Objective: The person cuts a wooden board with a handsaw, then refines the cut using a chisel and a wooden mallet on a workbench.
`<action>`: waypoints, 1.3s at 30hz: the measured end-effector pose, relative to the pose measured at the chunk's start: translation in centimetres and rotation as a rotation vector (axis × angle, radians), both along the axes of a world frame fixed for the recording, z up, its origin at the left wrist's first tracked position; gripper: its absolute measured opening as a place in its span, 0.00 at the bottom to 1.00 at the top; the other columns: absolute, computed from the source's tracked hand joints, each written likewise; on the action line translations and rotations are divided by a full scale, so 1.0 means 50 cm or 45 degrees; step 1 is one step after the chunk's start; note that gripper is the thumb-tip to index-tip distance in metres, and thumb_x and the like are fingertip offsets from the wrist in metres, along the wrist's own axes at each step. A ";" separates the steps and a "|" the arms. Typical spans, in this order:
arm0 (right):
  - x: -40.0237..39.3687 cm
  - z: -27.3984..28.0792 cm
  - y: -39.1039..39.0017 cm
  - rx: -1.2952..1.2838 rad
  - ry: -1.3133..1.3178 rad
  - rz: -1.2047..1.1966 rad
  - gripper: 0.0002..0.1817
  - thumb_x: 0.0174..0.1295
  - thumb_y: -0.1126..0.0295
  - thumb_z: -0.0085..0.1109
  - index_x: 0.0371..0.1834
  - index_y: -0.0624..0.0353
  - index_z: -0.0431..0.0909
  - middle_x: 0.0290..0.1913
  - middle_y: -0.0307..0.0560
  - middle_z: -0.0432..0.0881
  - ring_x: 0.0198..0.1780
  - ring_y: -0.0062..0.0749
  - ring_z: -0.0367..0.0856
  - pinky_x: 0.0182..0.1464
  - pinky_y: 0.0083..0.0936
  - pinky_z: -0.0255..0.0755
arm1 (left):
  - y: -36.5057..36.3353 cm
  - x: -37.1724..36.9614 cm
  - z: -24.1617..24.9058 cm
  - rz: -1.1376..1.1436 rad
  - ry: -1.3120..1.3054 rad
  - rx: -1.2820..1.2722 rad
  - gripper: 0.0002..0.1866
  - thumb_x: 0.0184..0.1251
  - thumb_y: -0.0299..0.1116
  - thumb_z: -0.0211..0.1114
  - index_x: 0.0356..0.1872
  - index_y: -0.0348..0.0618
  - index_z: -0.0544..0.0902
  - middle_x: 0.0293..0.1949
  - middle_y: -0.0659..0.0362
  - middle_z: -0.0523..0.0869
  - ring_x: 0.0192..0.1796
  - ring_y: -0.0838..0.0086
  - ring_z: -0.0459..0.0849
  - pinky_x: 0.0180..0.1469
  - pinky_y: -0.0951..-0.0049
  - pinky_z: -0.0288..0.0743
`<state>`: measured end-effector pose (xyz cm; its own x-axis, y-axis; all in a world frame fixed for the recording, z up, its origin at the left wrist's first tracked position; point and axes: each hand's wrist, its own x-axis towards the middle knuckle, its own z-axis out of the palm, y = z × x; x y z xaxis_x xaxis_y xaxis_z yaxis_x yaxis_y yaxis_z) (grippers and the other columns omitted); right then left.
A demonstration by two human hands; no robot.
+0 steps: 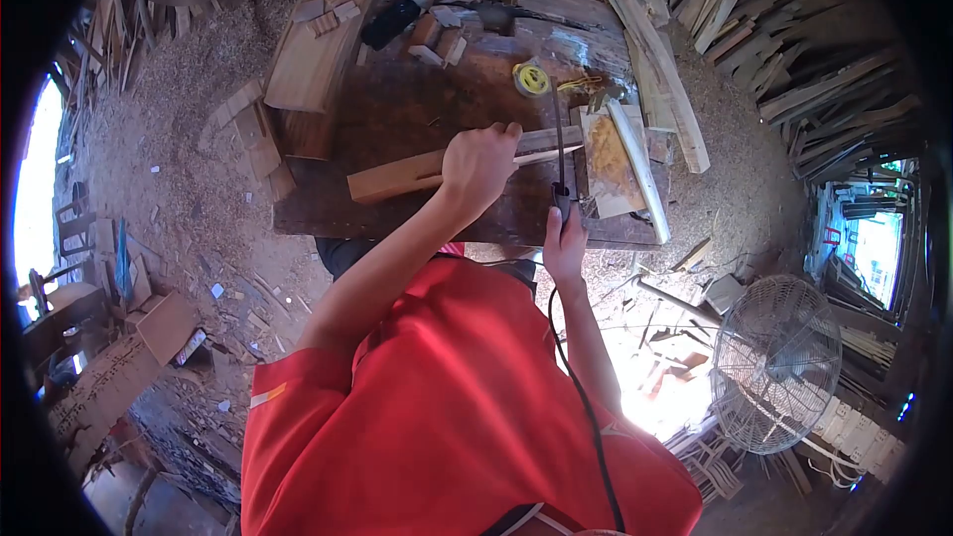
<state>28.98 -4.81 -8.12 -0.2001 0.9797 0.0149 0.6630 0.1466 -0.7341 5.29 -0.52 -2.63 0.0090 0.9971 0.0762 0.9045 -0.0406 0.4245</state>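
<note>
My left hand is closed over a long piece of wood lying across the dark workbench. A narrow gap runs lengthwise through the wood, showing on both sides of my fingers. In my right hand, at the bench's front edge, is the dark handle of a long, thin metal tool. Its shaft points away from me and crosses the wood's right end in this view. Just right of it lie a flat board with a brown patch and a pale strip of wood.
A yellow tape measure and small wood blocks sit farther back on the bench. A wide plank lies at its left. A wire-caged fan stands at the right. Stacked timber lines the right side; scraps litter the floor.
</note>
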 end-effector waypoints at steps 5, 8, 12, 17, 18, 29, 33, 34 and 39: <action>-0.013 0.009 0.010 0.037 0.032 0.056 0.20 0.84 0.60 0.51 0.65 0.67 0.75 0.25 0.58 0.82 0.28 0.59 0.86 0.31 0.47 0.74 | -0.004 0.003 -0.002 -0.009 -0.008 0.010 0.23 0.57 0.43 0.83 0.46 0.44 0.83 0.39 0.55 0.91 0.40 0.58 0.94 0.40 0.60 0.88; -0.008 0.002 -0.003 0.055 0.043 0.045 0.20 0.84 0.60 0.52 0.64 0.67 0.76 0.26 0.58 0.83 0.29 0.59 0.87 0.31 0.48 0.74 | -0.004 -0.002 -0.003 -0.014 -0.018 0.035 0.23 0.56 0.44 0.83 0.46 0.44 0.83 0.38 0.55 0.91 0.40 0.57 0.94 0.40 0.60 0.88; 0.003 -0.018 -0.022 0.014 0.058 0.025 0.20 0.84 0.60 0.52 0.64 0.67 0.77 0.26 0.60 0.83 0.30 0.62 0.87 0.32 0.49 0.74 | 0.005 -0.008 0.004 -0.006 -0.034 0.005 0.22 0.56 0.44 0.83 0.46 0.45 0.83 0.38 0.54 0.92 0.40 0.57 0.94 0.40 0.59 0.88; 0.015 -0.026 -0.036 -0.038 0.060 0.015 0.19 0.83 0.60 0.52 0.63 0.66 0.77 0.29 0.63 0.85 0.32 0.66 0.87 0.34 0.50 0.75 | 0.003 -0.008 0.001 -0.005 -0.049 -0.014 0.22 0.56 0.43 0.83 0.45 0.45 0.84 0.39 0.54 0.92 0.41 0.57 0.94 0.41 0.58 0.88; 0.016 -0.027 -0.046 0.005 0.103 0.016 0.19 0.83 0.60 0.52 0.61 0.66 0.77 0.29 0.64 0.85 0.33 0.67 0.87 0.34 0.51 0.75 | 0.004 -0.013 0.006 -0.020 -0.043 0.014 0.22 0.56 0.43 0.83 0.45 0.45 0.84 0.39 0.54 0.92 0.41 0.57 0.94 0.41 0.58 0.88; 0.030 -0.032 -0.048 0.009 0.035 0.000 0.23 0.84 0.56 0.51 0.61 0.69 0.77 0.34 0.68 0.87 0.37 0.72 0.87 0.38 0.55 0.76 | 0.002 -0.004 0.001 -0.015 -0.022 0.013 0.21 0.56 0.42 0.83 0.45 0.46 0.84 0.40 0.55 0.92 0.41 0.57 0.94 0.41 0.59 0.88; -0.004 -0.004 -0.015 -0.097 -0.039 0.006 0.23 0.84 0.55 0.52 0.59 0.69 0.76 0.35 0.66 0.86 0.38 0.68 0.87 0.38 0.55 0.75 | -0.016 0.012 -0.005 -0.017 -0.026 0.012 0.21 0.55 0.43 0.83 0.45 0.46 0.84 0.40 0.55 0.92 0.42 0.57 0.94 0.42 0.58 0.88; 0.005 -0.007 -0.023 -0.151 -0.029 0.015 0.25 0.83 0.56 0.52 0.64 0.71 0.75 0.40 0.73 0.86 0.42 0.74 0.86 0.42 0.56 0.77 | -0.017 0.006 -0.004 -0.031 -0.031 -0.011 0.21 0.55 0.43 0.83 0.45 0.46 0.84 0.40 0.55 0.92 0.42 0.56 0.94 0.42 0.58 0.88; 0.051 -0.038 -0.067 -0.090 0.025 0.062 0.27 0.84 0.57 0.49 0.71 0.72 0.72 0.49 0.79 0.86 0.51 0.80 0.86 0.50 0.59 0.80 | 0.007 -0.008 0.004 -0.033 -0.035 -0.025 0.21 0.56 0.44 0.83 0.45 0.46 0.85 0.39 0.54 0.92 0.42 0.55 0.94 0.42 0.56 0.87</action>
<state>31.53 -8.13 -10.05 -0.2479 0.9675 -0.0493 0.6417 0.1259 -0.7566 4.89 -0.17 -2.41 0.0328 0.9978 0.0573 0.8912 -0.0551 0.4502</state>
